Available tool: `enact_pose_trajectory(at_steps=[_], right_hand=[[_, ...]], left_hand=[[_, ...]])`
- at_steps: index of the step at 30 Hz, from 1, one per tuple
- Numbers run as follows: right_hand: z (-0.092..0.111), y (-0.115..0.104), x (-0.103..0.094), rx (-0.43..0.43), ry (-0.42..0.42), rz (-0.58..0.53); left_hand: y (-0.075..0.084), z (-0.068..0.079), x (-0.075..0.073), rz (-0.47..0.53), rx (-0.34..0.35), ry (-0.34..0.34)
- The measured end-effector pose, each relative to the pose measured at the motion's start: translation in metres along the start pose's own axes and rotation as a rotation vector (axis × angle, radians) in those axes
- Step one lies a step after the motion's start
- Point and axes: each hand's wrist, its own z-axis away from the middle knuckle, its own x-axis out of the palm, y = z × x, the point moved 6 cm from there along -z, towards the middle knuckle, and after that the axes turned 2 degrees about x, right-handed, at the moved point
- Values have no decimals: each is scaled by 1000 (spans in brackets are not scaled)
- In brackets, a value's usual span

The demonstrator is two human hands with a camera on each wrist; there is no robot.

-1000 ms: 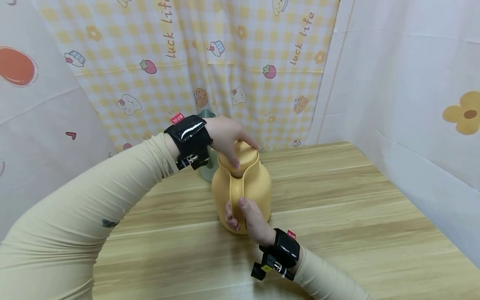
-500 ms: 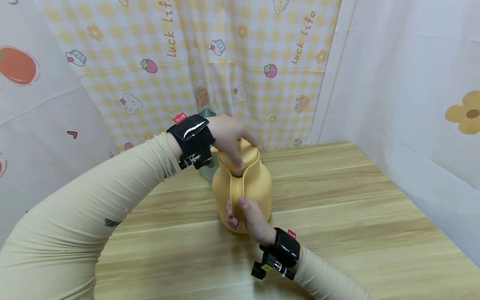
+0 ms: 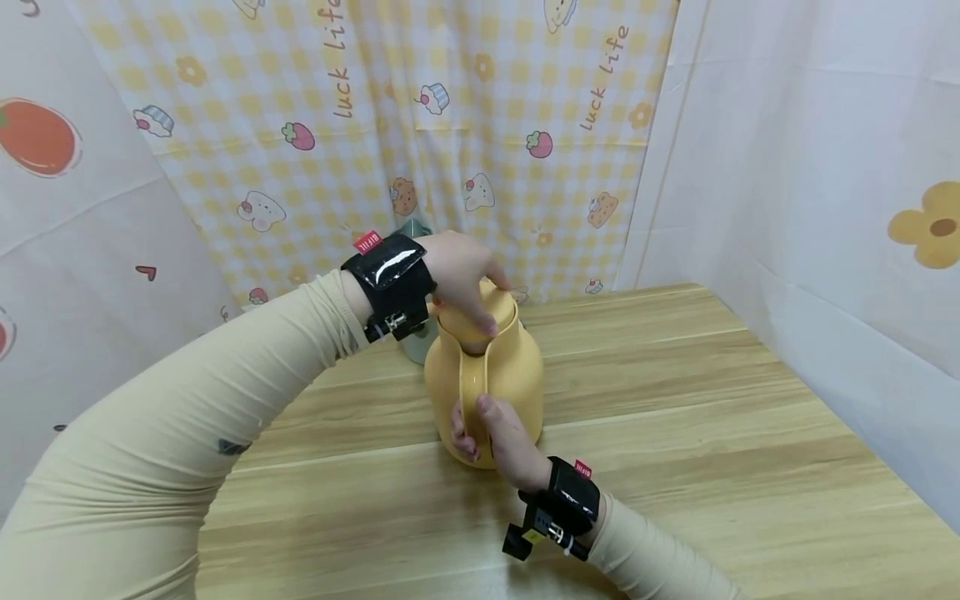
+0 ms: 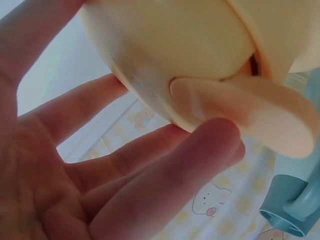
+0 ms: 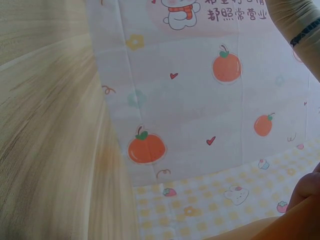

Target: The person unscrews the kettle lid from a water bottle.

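A yellow jug (image 3: 522,379) with a round lid (image 3: 497,302) stands upright on the wooden table, its handle toward me. From above, my left hand (image 3: 461,273) grips the lid, the thumb on its near side and fingers round the far side. My right hand (image 3: 516,442) holds the handle (image 3: 474,385), fingers wrapped behind it and thumb along its right side. Seen from the left wrist, the fingers of my left hand (image 4: 55,160) spread round the pale yellow lid, close to the projecting spout (image 4: 270,112). Only a corner of the jug (image 5: 280,225) shows in the right wrist view.
A green jug (image 3: 420,343) stands behind the yellow one, partly covered by my left wrist. Patterned curtains (image 3: 300,183) hang close behind the table (image 3: 675,433) and along both sides. Wrist cameras with black straps sit on both wrists.
My left hand has turned slightly on the lid, its thumb shifting right along the near edge and its wrist moving a little right. The right hand and jug stay still.
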Motion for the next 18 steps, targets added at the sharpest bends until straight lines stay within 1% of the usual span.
enact_pose_trajectory(at_steps=[6, 11, 15, 18], right_hand=[[0, 1, -1, 11, -1, -6], [0, 2, -1, 16, 4, -22], [0, 0, -1, 3, 3, -27], [0, 0, -1, 2, 2, -18]], left_hand=[[-1, 0, 0, 23, -55, 3], [0, 0, -1, 10, -88, 33], [0, 0, -2, -7, -100, 57], [1, 0, -2, -17, -94, 68]])
